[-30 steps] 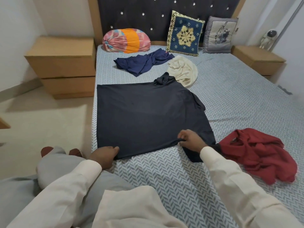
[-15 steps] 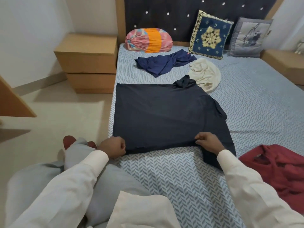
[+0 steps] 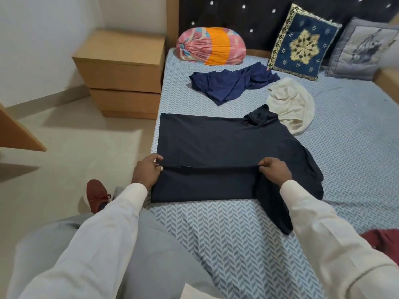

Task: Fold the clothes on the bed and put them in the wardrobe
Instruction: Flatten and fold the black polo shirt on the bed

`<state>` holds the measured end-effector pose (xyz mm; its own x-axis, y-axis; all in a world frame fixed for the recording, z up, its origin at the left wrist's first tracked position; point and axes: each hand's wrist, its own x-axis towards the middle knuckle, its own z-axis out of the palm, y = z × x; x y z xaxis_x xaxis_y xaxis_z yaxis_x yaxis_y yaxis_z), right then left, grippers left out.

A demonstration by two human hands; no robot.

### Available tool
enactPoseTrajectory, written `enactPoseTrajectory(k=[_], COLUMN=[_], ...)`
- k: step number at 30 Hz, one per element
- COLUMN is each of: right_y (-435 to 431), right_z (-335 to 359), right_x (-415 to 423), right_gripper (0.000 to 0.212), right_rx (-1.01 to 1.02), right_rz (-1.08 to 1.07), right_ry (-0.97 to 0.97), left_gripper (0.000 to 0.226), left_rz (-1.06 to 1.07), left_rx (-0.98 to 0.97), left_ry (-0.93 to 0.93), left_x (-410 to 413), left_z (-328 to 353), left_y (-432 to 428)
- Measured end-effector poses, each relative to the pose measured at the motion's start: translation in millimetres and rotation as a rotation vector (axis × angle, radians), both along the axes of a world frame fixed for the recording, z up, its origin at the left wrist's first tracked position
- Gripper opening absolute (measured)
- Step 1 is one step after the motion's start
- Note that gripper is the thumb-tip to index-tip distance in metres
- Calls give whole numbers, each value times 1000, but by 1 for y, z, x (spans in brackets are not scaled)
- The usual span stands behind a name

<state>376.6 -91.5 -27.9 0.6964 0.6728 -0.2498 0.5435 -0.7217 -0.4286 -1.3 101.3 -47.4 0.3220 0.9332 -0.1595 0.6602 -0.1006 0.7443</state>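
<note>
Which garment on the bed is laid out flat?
The black shirt nearest the person; the blue garment and cream garment lie crumpled, the red garment mostly out of frame.

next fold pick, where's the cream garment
In the head view the cream garment lies crumpled on the bed, right of centre, between the black shirt's collar and the blue embroidered cushion.

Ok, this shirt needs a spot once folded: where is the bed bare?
Bare sheet: right of the dark shirt, between the cream garment and the red garment, and along the near edge in front of the shirt. Crowded near the headboard: navy garment, cushions.
</note>
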Motion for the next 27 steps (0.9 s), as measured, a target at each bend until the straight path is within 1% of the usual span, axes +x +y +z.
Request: enactPoseTrajectory(k=[3, 6, 8, 10, 12, 13, 14, 16, 17, 18, 19, 20, 22, 23, 25, 26, 27], right_y=[14, 16, 9, -5, -22, -34, -44, -63, -71, -78, -84, -87, -86, -81, -66, -55, -45], right_z=[-7, -11, -12, -9, -4, -1, 2, 2, 1, -1, -3, -7, -9, -7, 7, 16, 29], right_x=[5, 4, 1, -6, -15, -17, -19, -21, -23, -24, -24, -24, -25, -22, -8, 6, 22], right_gripper=[11, 16, 29, 43, 47, 47, 48, 51, 53, 54, 54, 51, 45, 45, 46, 44, 37], right_rx=[-30, -30, 33, 131, 189, 156, 67, -249, -417, -535, -574, -565, -525, -540, -602, -604, -548], right_rz=[4, 5, 28, 70, 112, 150, 201, 330, 400, 437, 444, 441, 462, 479, 477, 456, 416], right_ry=[3, -12, -50, -116, -157, -152, -123, -59, -54, -54, -67, -104, -180, -173, -71, -25, -16], left_gripper=[29, 35, 48, 58, 58, 55, 52, 52, 57, 64, 71, 77, 80, 81, 83, 84, 84], left_rz=[19, -2, -54, -127, -237, -317, -411, -608, -689, -755, -805, -834, -860, -859, -852, -853, -857], left_rx=[-14, 10, 128, 323, 464, 492, 484, 383, 328, 284, 249, 218, 181, 168, 151, 144, 136], left_ry=[21, 107, 221, 340, 342, 307, 272, 261, 303, 373, 457, 541, 660, 692, 720, 735, 752], left_x=[5, 11, 17, 26, 44, 56, 67, 89, 99, 109, 117, 124, 132, 133, 136, 138, 139], left_z=[-8, -9, -9, -10, -10, -9, -8, -9, -11, -13, -14, -16, -18, -19, -18, -18, -18], left_y=[12, 17, 15, 3, -18, -32, -47, -77, -89, -100, -110, -116, -121, -122, -121, -121, -121])
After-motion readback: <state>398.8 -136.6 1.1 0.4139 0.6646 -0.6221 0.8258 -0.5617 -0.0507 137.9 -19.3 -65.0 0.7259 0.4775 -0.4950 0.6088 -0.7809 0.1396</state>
